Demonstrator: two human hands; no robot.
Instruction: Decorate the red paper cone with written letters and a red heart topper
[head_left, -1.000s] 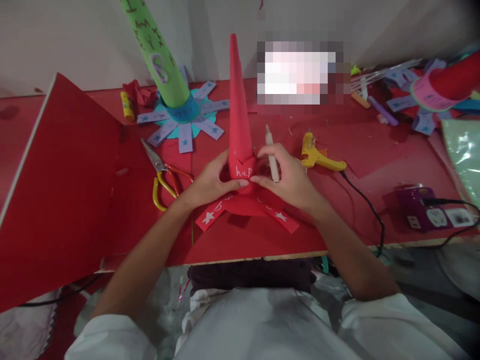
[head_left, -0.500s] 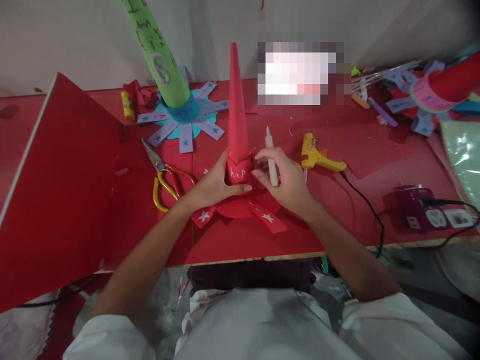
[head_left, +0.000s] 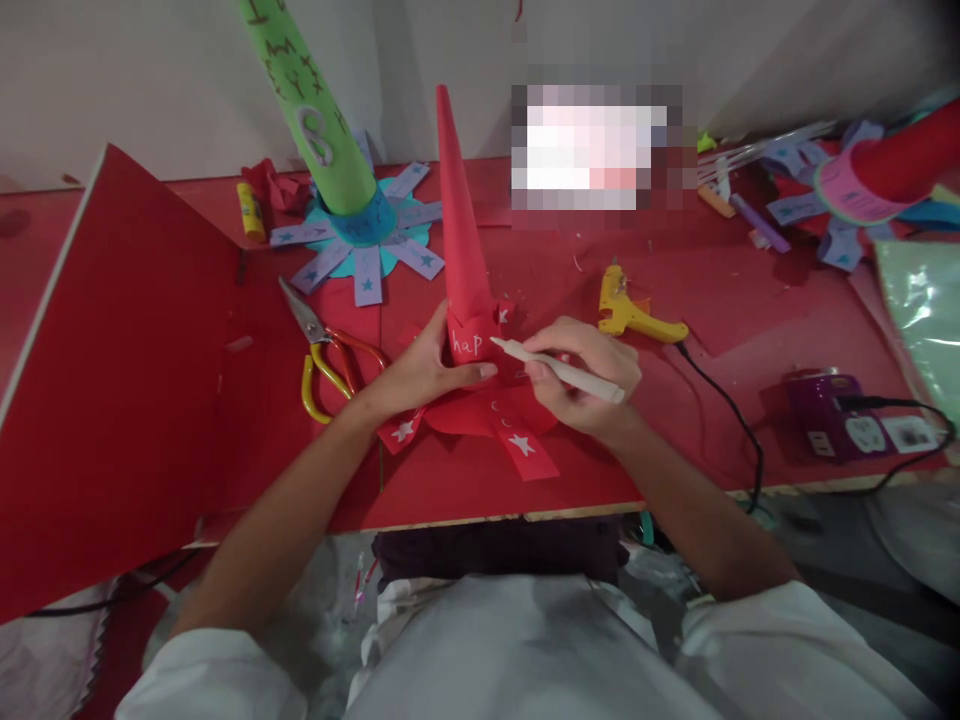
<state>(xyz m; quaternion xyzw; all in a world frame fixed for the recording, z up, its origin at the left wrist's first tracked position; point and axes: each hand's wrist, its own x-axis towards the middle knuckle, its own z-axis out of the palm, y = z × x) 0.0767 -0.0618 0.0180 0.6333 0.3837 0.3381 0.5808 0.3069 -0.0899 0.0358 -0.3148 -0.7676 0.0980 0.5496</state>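
Note:
A tall red paper cone (head_left: 461,230) stands before me, leaning slightly left, with a red band round its bottom lettered "hap" in white. Red paper strips with white stars spread from its base. Wrapped round the band from the left is my left hand (head_left: 427,368), its thumb across the front below the letters. Between the fingers of my right hand (head_left: 585,370) is a white marker pen (head_left: 566,374). The pen's tip points left, at the band just right of the "p"; whether it touches the paper I cannot tell.
Scissors (head_left: 322,350) lie left of the cone. Behind stands a green paper cone (head_left: 322,130) on a blue base. A yellow glue gun (head_left: 630,308) lies right, its cord running near a purple box (head_left: 832,415). A red board (head_left: 112,390) stands at left.
My right hand has swung the marker from upright to pointing left, bringing its tip to the band. The red cone has tilted and turned slightly left in my left hand.

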